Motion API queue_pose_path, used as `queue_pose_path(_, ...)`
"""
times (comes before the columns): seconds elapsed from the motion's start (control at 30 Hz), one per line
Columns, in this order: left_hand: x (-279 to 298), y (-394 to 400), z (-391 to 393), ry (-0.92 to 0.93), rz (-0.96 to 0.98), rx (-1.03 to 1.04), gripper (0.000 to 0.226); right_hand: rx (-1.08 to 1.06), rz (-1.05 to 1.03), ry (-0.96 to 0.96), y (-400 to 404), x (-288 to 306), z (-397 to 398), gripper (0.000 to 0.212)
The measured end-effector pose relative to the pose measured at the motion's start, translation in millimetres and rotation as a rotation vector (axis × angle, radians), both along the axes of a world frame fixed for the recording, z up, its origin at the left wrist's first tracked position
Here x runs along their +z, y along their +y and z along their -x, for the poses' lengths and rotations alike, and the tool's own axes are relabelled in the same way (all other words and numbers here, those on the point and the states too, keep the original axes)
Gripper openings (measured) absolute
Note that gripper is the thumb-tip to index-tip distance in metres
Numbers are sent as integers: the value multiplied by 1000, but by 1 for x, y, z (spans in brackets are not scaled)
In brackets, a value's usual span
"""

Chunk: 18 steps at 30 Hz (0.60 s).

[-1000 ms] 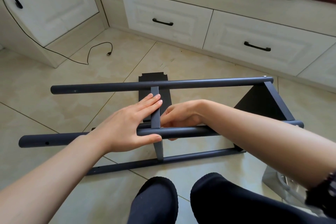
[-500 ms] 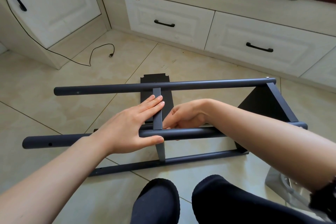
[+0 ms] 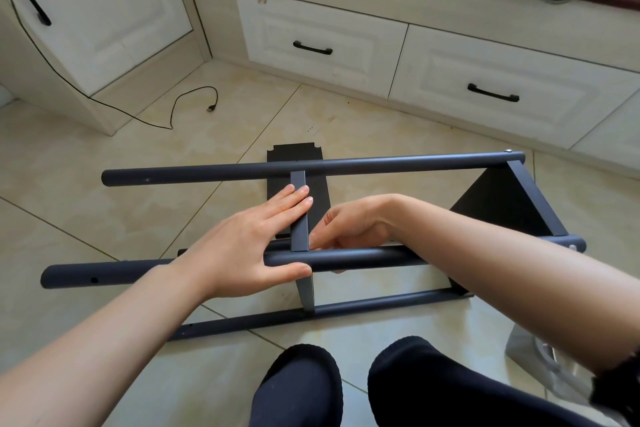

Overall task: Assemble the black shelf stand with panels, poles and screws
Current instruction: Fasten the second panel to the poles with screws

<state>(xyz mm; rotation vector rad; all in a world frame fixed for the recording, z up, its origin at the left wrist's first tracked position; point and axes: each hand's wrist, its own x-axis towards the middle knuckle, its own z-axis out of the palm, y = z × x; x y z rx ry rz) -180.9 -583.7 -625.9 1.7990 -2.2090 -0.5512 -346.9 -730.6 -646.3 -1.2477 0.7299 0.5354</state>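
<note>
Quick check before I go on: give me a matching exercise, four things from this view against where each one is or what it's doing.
Things:
1. left hand
2. right hand
3. cable
4. end panel

States:
A. fixed between the poles at the right end of the stand
B. loose on the floor tiles by the cabinet
C. fingers flat against the middle panel, thumb under the near pole
D. fingers curled behind the near pole, right of the middle panel

Pairs: 1-C, 2-D, 3-B, 4-A
</note>
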Motion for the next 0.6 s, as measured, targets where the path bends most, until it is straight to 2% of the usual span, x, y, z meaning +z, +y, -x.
queue_pose_path(0.23,0,0,0,2,3,1,97,-14,8,-15,1,0,0,18)
queue_pose_path(0.4,0,0,0,8,-2,1,97,12,24,76,5,1,-5,21)
queue_pose_path(0.6,1,0,0,14,1,10,96,-3,26,-43,0,1,2,19)
